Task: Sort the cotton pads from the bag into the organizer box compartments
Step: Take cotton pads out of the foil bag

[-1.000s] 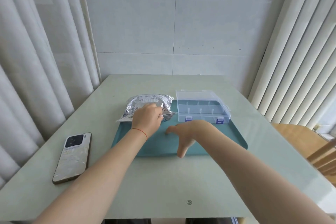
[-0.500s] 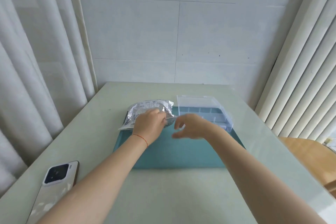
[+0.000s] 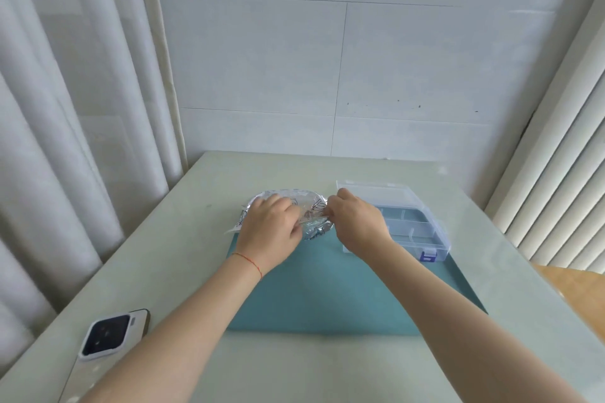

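Both hands pinch the bag's open edge: the left hand (image 3: 270,230) and right hand (image 3: 355,222) have fingers curled on the foil bag (image 3: 312,206), which lies at the mat's (image 3: 327,298) far-left corner. The closed box (image 3: 404,222) sits at the mat's far-right corner. A phone (image 3: 104,340) lies near the table's (image 3: 327,370) near-left edge.

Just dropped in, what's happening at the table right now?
A person has both hands on the silver bag at the back of the teal mat. The left hand and right hand each pinch the bag's near edge, apparently to pull it open. The clear organizer box sits beside it on the right, lid up, and no pads show in its compartments. A phone lies near left.
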The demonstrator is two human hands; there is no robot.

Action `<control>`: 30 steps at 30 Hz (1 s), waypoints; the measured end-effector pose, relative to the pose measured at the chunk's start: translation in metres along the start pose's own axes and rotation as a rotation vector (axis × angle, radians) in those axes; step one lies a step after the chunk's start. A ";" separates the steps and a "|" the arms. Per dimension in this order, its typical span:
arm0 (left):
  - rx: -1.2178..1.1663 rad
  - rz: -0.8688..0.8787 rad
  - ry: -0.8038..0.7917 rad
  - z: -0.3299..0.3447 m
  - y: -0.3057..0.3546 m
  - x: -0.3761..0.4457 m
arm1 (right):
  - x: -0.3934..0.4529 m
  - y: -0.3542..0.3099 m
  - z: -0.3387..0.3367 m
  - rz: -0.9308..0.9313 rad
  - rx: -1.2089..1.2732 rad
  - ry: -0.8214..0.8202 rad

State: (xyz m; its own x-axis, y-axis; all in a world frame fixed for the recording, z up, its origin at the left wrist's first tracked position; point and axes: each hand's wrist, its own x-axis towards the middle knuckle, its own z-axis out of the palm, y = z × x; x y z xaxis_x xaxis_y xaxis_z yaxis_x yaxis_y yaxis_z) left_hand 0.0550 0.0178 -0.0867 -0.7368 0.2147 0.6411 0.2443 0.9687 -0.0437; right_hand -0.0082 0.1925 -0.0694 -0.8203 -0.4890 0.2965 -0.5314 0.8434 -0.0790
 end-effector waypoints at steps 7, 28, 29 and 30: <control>0.051 -0.087 -0.037 -0.012 -0.030 -0.022 | 0.009 -0.006 0.005 0.097 -0.034 -0.031; -0.058 -0.266 -0.244 -0.017 -0.009 0.007 | -0.013 0.013 -0.004 0.228 0.090 -0.087; -0.072 -0.279 -0.243 -0.014 -0.005 0.011 | -0.017 0.023 -0.006 0.258 0.046 -0.147; -0.095 -0.308 -0.242 -0.013 -0.005 0.013 | -0.018 0.028 -0.008 0.268 0.015 -0.243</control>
State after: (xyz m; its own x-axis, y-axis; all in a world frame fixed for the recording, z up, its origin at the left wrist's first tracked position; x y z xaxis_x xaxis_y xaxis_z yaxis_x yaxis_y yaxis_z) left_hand 0.0523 0.0141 -0.0687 -0.9090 -0.0503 0.4138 0.0373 0.9789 0.2008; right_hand -0.0064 0.2266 -0.0698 -0.9563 -0.2910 0.0290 -0.2922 0.9464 -0.1374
